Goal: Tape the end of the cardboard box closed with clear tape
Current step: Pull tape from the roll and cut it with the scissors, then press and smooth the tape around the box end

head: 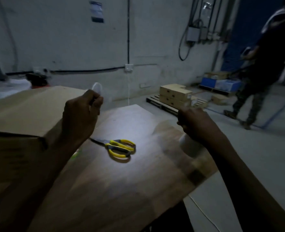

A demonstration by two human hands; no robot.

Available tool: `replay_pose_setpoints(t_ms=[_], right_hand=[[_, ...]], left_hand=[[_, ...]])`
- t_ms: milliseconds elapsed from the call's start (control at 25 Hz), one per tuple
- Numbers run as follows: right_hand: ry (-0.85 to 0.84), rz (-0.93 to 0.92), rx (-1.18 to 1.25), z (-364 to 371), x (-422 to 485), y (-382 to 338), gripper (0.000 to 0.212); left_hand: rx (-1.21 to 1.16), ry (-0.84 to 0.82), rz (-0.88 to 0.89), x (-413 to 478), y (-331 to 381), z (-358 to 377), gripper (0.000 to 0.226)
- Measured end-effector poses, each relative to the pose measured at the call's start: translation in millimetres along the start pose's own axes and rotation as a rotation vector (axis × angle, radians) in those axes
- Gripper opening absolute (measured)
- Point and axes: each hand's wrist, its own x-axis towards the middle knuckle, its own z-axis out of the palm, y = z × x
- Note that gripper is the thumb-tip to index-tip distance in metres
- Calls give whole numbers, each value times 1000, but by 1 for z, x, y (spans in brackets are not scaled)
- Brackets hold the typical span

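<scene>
A large brown cardboard box [24, 109] stands at the left, its top rising above a flat brown cardboard surface [121, 185]. My left hand [81, 116] is closed over the box's right edge, pinching a pale, rounded bit of clear tape [97, 88]. My right hand [196, 123] is a fist out to the right, gripping a whitish tape roll [188, 147] that sticks out below it. Any tape strip between the hands is too faint to make out. Yellow-handled scissors [120, 148] lie shut on the flat cardboard between my forearms.
A person [262, 76] walks across the floor at the right. A pallet with small cardboard boxes [173, 94] sits by the wall, with blue crates [222, 83] further right. A thin white cable [205, 213] runs over the floor at the lower right.
</scene>
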Motion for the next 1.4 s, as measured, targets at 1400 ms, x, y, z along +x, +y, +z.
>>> replay_pose_setpoints(t_ms=[1400], right_hand=[[-109,-353,1376,42,34,-275,46]], left_hand=[[28,420,-488,-80,-47,-109,27]])
